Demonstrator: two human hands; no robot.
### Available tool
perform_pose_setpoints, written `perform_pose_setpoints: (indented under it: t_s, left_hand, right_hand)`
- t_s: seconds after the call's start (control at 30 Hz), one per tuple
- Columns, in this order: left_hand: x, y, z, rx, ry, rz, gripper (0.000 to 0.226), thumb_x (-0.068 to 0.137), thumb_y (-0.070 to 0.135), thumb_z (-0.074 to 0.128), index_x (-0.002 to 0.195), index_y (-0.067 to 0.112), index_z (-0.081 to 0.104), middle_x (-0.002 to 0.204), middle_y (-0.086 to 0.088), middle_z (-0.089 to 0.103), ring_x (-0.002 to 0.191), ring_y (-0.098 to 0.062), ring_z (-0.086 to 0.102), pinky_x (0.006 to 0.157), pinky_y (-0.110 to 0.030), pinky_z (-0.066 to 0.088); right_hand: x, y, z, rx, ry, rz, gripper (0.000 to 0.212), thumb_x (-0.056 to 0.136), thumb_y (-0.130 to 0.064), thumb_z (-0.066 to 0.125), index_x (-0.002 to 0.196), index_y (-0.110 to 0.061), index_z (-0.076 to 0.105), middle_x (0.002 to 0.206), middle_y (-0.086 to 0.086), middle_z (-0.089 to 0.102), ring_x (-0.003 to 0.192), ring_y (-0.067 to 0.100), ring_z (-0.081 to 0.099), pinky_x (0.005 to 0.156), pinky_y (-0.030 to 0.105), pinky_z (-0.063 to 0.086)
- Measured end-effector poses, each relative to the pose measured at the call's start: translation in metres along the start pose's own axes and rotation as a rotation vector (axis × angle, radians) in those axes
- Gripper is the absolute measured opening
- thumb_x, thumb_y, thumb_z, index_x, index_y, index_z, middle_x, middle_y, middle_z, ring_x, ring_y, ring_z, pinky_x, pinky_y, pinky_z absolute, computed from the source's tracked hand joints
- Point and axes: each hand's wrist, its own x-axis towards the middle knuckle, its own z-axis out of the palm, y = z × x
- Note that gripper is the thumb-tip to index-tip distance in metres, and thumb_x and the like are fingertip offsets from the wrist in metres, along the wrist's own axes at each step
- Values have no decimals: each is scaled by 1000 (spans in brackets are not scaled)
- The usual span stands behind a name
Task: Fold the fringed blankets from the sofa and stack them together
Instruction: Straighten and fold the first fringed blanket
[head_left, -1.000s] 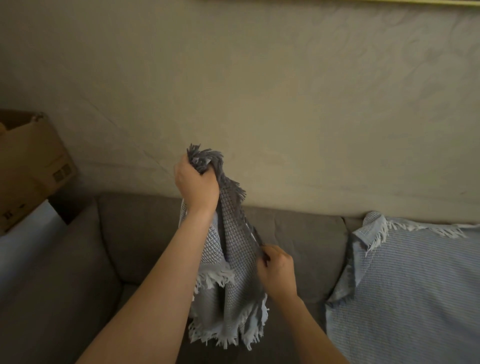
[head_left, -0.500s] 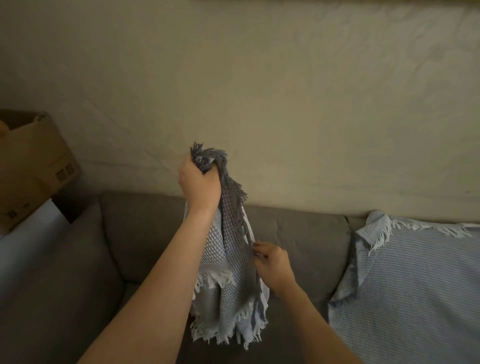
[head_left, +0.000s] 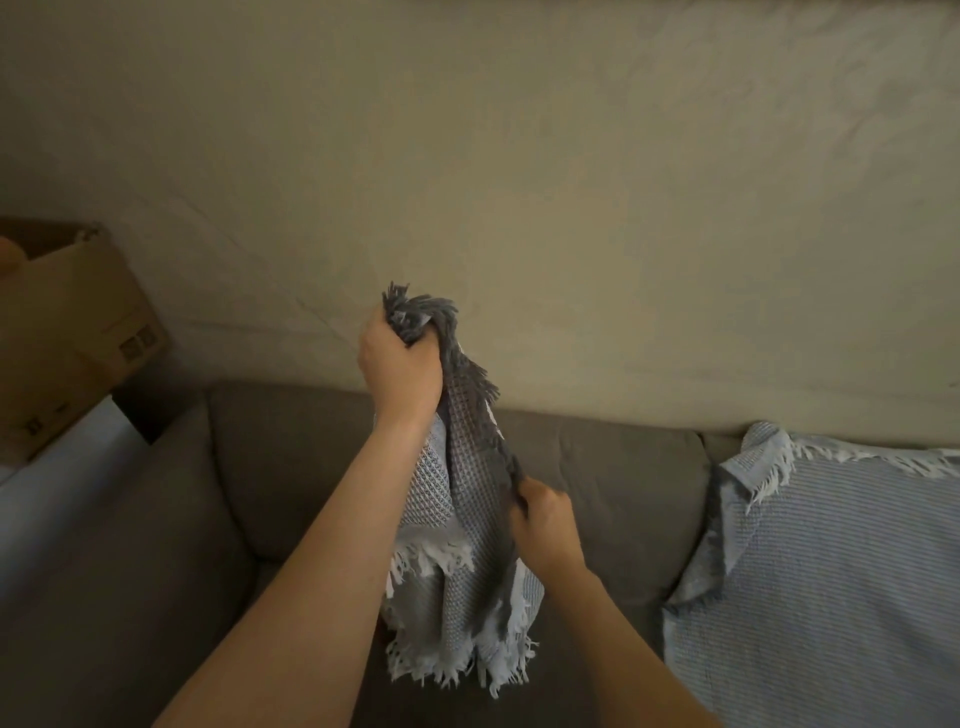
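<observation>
- The right grip (head_left: 545, 525), the nearer of the two, hangs low in front of the sofa (head_left: 291, 467) backrest. Thumb and fingers pinch the dark fringed edge of the grey waffle blanket (head_left: 457, 571). Against a second ago it has crept only slightly up that edge; the wrist is bent and the knuckles face the camera.
- The grey waffle blanket hangs bunched in the air above the sofa seat, its pale fringe dangling at the bottom and clear of the cushions. It hung in much the same rope-like bundle half a second ago, with no corner pulled out and no panel spread.
- I judge from this that folding proper has not begun. The hands are still tracing the edge for a corner, and the blanket must be opened flat before a first fold can go in.
- The left grip (head_left: 402, 371) is raised higher, level with the top of the sofa backrest. It is fisted tight round a gathered top corner, from which a tuft of dark fringe sprouts. It has barely moved, and the forearm runs straight up from the lower frame.
- The striped blue blanket (head_left: 831, 571) lies draped and unfolded over the right end of the sofa with one fringed corner flipped. No stack exists yet.
- A cardboard box (head_left: 67, 332) sits beyond the sofa's left end.
</observation>
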Motion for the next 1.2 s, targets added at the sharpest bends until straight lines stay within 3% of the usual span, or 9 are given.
perform_pose_setpoints:
  t_s: [0.33, 0.43, 0.5, 0.53, 0.57, 0.77, 0.83, 0.97, 1.2]
  left_hand:
    - [11, -4, -2, 48, 62, -7, 17, 93, 10, 66, 108, 19, 70, 103, 0, 72, 98, -21, 70, 94, -50, 59]
    - [9, -2, 2, 33, 61, 11, 25, 94, 9, 66, 98, 33, 63, 103, 1, 71, 100, -21, 70, 95, -50, 59]
    - [6, -2, 4, 37, 56, 41, 29, 94, 8, 65, 97, 36, 60, 105, -1, 70, 102, -21, 68, 96, -50, 59]
    - [5, -1, 5, 39, 53, 54, 28, 94, 7, 64, 99, 34, 60, 106, -1, 70, 102, -20, 68, 97, -48, 58]
    - [5, -2, 5, 36, 47, 65, 26, 94, 7, 64, 101, 31, 62, 106, 0, 70, 103, -19, 68, 97, -47, 58]
    - [17, 2, 5, 62, 95, 130, 23, 94, 4, 65, 112, 19, 67, 112, -1, 70, 104, -16, 66, 97, -39, 56]
    - [18, 5, 4, 74, 141, 136, 26, 94, 2, 65, 118, 12, 68, 111, 1, 66, 105, -15, 62, 94, -31, 50]
    - [22, 4, 2, 114, 145, 132, 30, 93, -1, 61, 120, 11, 66, 116, -7, 67, 111, -22, 64, 100, -38, 53]
    - [12, 13, 1, 186, 149, 190, 31, 93, -9, 57, 120, 7, 63, 123, -13, 60, 98, -6, 51, 94, -17, 45]
  right_hand:
    - [13, 4, -38, 57, 223, 97, 24, 77, 9, 63, 92, -11, 63, 62, -7, 59, 51, 11, 47, 52, 30, 35]
    - [16, 5, -40, 78, 68, 187, 29, 82, -1, 70, 105, -15, 59, 74, 1, 66, 68, 12, 60, 52, 19, 41]
    - [20, 9, -38, -31, -44, 221, 17, 80, -14, 71, 73, -4, 59, 60, 12, 56, 73, 36, 61, 53, 33, 35]
    - [21, 12, -36, -59, -88, 231, 31, 77, -18, 70, 59, -3, 51, 52, 10, 45, 72, 42, 23, 53, 36, 31]
    - [22, 17, -35, -51, -128, 252, 37, 76, -19, 71, 54, -3, 45, 48, 5, 38, 70, 8, 44, 52, 34, 29]
    - [23, 37, -35, 76, -411, 290, 34, 64, -33, 63, 73, -1, 55, 67, 6, 54, 62, 12, 48, 51, 43, 45]
    - [19, 28, -39, 221, -257, 319, 15, 77, -21, 58, 69, -11, 51, 65, 3, 52, 62, 13, 45, 55, 42, 41]
    - [-2, 24, -43, 283, 153, 261, 46, 106, -24, 54, 62, -19, 43, 53, -10, 42, 48, 2, 36, 50, 26, 31]
    - [-17, 28, -50, 189, -309, 219, 47, 88, -61, 73, 66, -22, 61, 61, -12, 64, 55, 4, 60, 53, 26, 49]
